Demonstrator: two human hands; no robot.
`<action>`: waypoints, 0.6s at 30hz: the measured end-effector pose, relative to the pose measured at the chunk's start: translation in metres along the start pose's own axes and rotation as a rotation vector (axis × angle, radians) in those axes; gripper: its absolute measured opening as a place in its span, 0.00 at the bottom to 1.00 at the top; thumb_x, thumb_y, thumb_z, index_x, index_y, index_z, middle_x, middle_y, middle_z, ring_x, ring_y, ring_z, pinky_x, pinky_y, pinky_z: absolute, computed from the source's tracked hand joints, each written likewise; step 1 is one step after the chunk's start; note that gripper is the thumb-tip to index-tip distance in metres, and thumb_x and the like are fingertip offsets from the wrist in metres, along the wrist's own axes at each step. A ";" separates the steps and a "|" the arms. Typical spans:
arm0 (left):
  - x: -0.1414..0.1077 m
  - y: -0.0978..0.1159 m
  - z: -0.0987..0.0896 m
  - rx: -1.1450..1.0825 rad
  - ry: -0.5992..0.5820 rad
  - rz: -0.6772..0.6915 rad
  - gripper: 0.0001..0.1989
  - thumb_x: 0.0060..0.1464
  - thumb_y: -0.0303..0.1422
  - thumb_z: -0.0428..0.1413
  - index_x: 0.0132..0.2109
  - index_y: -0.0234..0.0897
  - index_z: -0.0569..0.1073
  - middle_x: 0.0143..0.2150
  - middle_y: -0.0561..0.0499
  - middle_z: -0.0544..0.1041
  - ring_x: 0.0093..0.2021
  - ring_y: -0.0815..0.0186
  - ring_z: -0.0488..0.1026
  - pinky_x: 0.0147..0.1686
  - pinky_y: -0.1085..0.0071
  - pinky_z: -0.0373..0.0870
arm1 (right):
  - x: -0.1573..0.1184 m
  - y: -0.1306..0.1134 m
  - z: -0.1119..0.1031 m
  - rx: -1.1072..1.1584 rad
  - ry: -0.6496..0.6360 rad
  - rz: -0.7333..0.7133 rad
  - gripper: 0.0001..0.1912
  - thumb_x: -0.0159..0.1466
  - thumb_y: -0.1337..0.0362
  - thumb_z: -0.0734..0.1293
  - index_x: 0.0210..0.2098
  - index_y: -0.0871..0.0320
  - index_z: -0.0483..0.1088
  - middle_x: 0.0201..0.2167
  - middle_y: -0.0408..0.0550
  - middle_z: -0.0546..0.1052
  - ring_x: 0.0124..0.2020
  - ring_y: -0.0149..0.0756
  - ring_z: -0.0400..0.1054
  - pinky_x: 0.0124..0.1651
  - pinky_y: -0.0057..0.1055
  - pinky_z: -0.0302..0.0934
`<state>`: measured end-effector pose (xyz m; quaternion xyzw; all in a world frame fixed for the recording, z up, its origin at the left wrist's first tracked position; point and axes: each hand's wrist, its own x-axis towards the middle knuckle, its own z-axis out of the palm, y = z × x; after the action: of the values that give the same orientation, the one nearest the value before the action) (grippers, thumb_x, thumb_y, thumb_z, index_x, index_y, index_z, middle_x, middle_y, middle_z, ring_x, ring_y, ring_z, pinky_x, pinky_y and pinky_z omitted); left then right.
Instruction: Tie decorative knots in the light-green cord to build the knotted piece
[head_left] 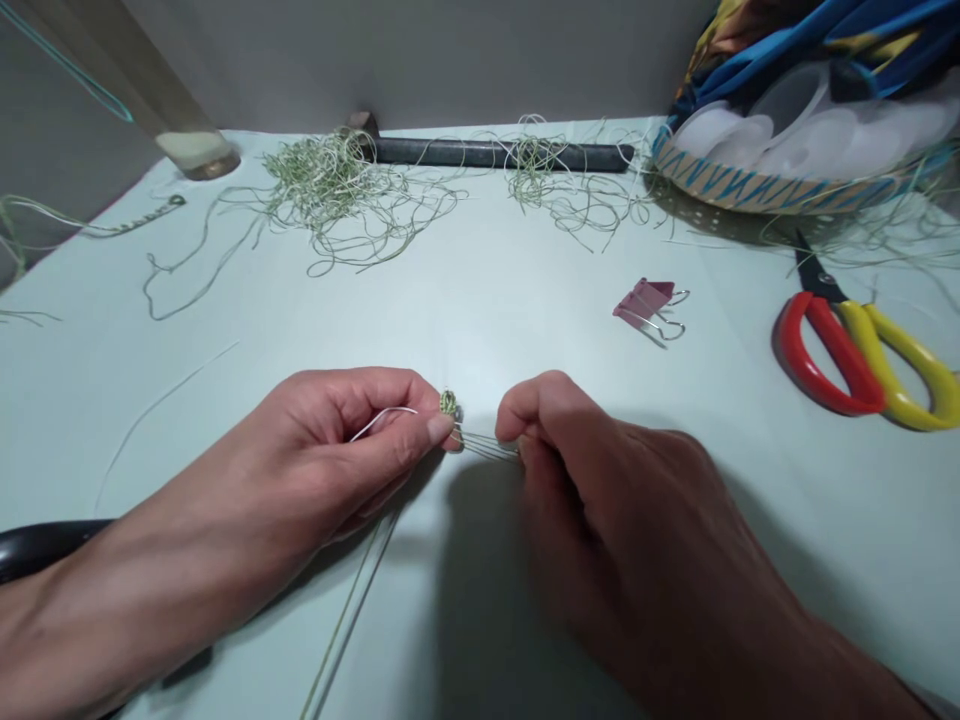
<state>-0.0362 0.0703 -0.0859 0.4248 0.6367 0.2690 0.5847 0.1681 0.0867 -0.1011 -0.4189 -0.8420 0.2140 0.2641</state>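
Between thumb and finger, my left hand (pixel 352 440) pinches a small green knotted cord piece (pixel 448 402), whose looped top pokes out past the fingertips. Several thin cords (pixel 486 446) run from it across a short gap to my right hand (pixel 600 490). The right fingers are closed on those cords, which look taut. A pale cord end curls over the left palm. Two more strands (pixel 351 610), one green and one whitish, trail from below the left hand toward the near edge. What lies inside the left grip is hidden.
Behind the hands lie a tangle of green threads (pixel 322 185) and a dark hammer (pixel 495 153). On the right are a pink binder clip (pixel 646 304), red-and-yellow-handled scissors (pixel 847 340) and a basket (pixel 780 190) of white spools. A black object (pixel 45 545) sits by the left forearm.
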 end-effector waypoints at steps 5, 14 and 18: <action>0.001 0.002 0.000 -0.084 -0.030 -0.063 0.17 0.57 0.49 0.65 0.31 0.40 0.80 0.22 0.57 0.59 0.21 0.74 0.50 0.15 0.81 0.48 | -0.001 0.000 0.001 -0.025 0.027 -0.019 0.11 0.66 0.74 0.56 0.38 0.56 0.67 0.16 0.32 0.62 0.14 0.26 0.55 0.19 0.27 0.48; 0.001 0.001 -0.007 -0.140 -0.124 -0.118 0.15 0.56 0.48 0.66 0.32 0.41 0.80 0.25 0.53 0.71 0.22 0.72 0.57 0.18 0.78 0.49 | -0.001 -0.001 -0.002 0.082 -0.035 -0.034 0.11 0.65 0.74 0.57 0.43 0.57 0.65 0.18 0.32 0.66 0.12 0.24 0.58 0.17 0.26 0.48; 0.001 -0.002 -0.006 -0.135 -0.112 -0.111 0.17 0.56 0.50 0.65 0.31 0.41 0.78 0.24 0.54 0.70 0.22 0.72 0.55 0.18 0.78 0.48 | -0.001 -0.003 0.001 0.096 -0.029 -0.019 0.10 0.65 0.73 0.57 0.41 0.56 0.66 0.15 0.30 0.63 0.11 0.24 0.56 0.18 0.26 0.47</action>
<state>-0.0421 0.0707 -0.0870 0.3629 0.6059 0.2546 0.6606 0.1658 0.0837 -0.1005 -0.3948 -0.8383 0.2578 0.2737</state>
